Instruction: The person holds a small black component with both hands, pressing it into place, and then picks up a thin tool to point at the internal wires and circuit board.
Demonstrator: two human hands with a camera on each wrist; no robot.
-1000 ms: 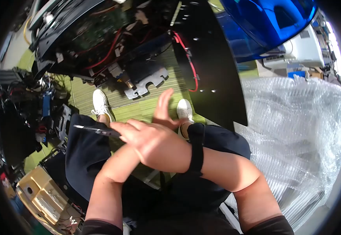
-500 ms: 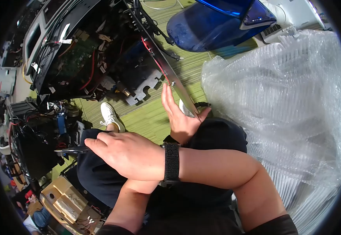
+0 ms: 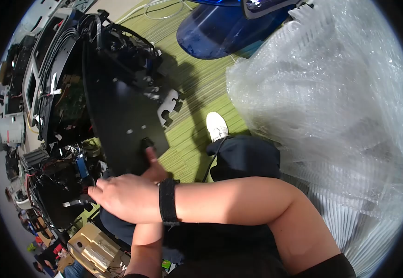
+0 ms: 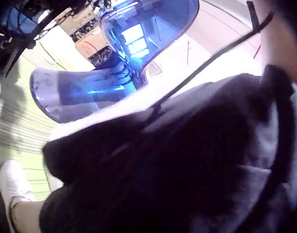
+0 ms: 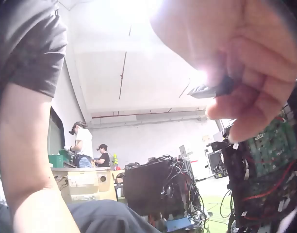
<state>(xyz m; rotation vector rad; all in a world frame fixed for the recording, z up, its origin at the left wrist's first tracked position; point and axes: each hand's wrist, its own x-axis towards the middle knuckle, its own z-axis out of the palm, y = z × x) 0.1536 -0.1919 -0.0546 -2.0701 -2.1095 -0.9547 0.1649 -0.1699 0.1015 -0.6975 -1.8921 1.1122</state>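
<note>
The left hand point(image 3: 153, 167) is at the lower edge of a large black panel point(image 3: 120, 109), with its thumb on the outer face; its other fingers are hidden. Crossed over the left wrist, the right hand point(image 3: 125, 197) holds a slim tool with a silver end point(image 3: 74, 202) and a dark grip. In the right wrist view, curled fingers point(image 5: 260, 99) surround the tool's dark part. The panel overlaps the front of an electronics cabinet point(image 3: 67, 109), whose green circuit board point(image 5: 272, 145) shows in the right wrist view. The left wrist view shows no hand.
A blue moulded plastic piece point(image 3: 210, 34) stands on the green floor. Bubble wrap point(image 3: 312, 106) covers a pile at right. Tangled cables and dark equipment point(image 3: 48, 185) lie at left, by a beige plastic bin point(image 3: 95, 248). Two people point(image 5: 83, 143) are farther back.
The black panel has swung left across the cabinet front, and the left hand has moved left with it. The right hand has shifted left, still holding the tool. The head view has turned.
</note>
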